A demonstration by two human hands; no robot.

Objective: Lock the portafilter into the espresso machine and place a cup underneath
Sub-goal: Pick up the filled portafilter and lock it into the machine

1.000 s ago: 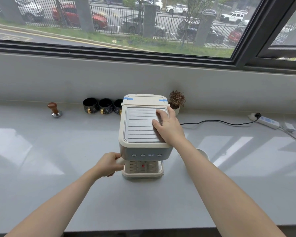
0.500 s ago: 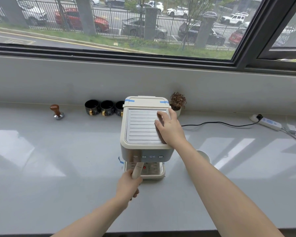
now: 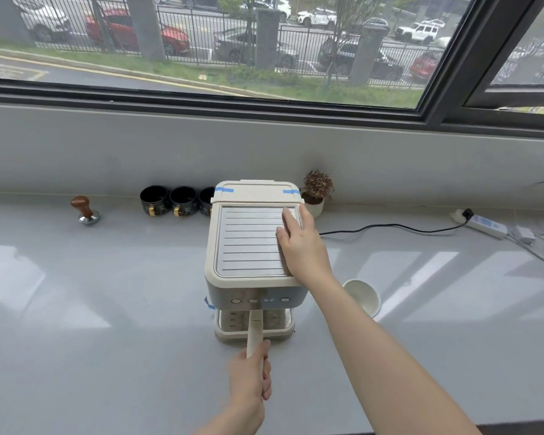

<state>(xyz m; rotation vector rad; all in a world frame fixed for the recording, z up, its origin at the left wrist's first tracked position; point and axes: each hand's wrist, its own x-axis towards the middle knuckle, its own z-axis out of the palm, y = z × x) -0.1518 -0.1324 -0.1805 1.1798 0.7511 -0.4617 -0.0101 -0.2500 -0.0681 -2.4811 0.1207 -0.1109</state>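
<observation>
The left hand (image 3: 250, 376) is closed around the cream handle of the portafilter (image 3: 254, 332), which points to 6 o'clock from under the front of the espresso machine (image 3: 254, 246), while the right hand (image 3: 302, 246) lies flat and open on the right of the machine's ribbed top. At 3 o'clock of the machine's base a white cup (image 3: 362, 297) stands on the grey bench (image 3: 107, 340), just beyond the right forearm. Half a second ago the handle angled toward 7 o'clock; the left hand has since swung it straight, the right hand staying put.
</observation>
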